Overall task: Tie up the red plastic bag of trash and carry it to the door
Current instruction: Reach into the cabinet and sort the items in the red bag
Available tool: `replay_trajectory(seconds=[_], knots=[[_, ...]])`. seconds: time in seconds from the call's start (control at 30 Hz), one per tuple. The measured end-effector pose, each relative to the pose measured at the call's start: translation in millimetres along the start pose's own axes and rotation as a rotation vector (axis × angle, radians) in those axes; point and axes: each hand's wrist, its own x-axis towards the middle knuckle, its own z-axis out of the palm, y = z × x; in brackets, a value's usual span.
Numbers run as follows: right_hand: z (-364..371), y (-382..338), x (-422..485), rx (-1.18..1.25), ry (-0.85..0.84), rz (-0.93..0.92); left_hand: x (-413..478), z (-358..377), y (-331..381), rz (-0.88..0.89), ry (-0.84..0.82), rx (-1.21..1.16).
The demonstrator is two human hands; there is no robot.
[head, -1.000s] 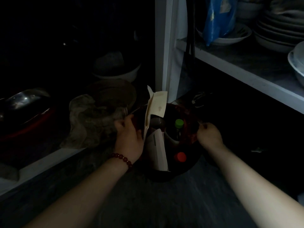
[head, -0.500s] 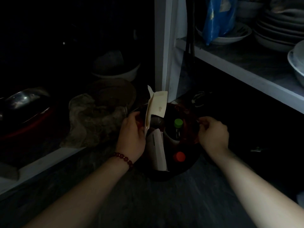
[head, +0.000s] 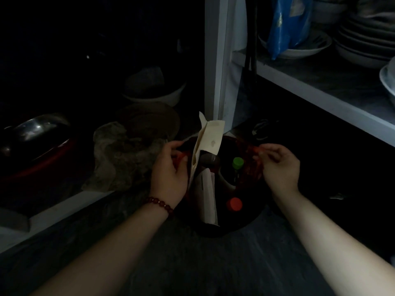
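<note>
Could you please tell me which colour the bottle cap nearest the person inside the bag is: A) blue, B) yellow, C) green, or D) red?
D: the red cap lies nearest the person inside the red bag, while the green cap sits farther back.

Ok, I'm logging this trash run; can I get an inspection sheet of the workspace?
Surface: dark floor, dim light.
Job's things: red bag open, untied, in a dark bin; cardboard, green-capped bottle, red-capped bottle inside.
Clutter: crumpled cloth and bowl on the low shelf at left.
Hands: left hand grips the bag's left rim; right hand pinches its right rim.
Cables: nothing seen clearly.
Surroundings: white shelf with stacked plates and a blue bag.
</note>
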Motion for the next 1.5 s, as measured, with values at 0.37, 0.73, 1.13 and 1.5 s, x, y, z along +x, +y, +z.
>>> replay_trajectory(seconds=[0.37, 0.73, 1.13, 1.5], knots=[[2.4, -7.6, 18.0, -0.548, -0.182, 0.201, 5.9, 9.2, -8.4, -0.183, -0.128, 0.135], [11.6, -21.7, -2.9, 0.002, -0.411, -0.037, 6.5, 6.7, -4.7, -0.137, -0.010, -0.139], [14.1, -45.1, -14.6, -0.224, -0.401, 0.231, 10.5, 15.4, 8.9, -0.307, -0.056, -0.262], [19.3, -94.9, -34.1, 0.177, -0.526, 0.072, 17.4, 6.4, 54.4, -0.155, -0.023, -0.425]])
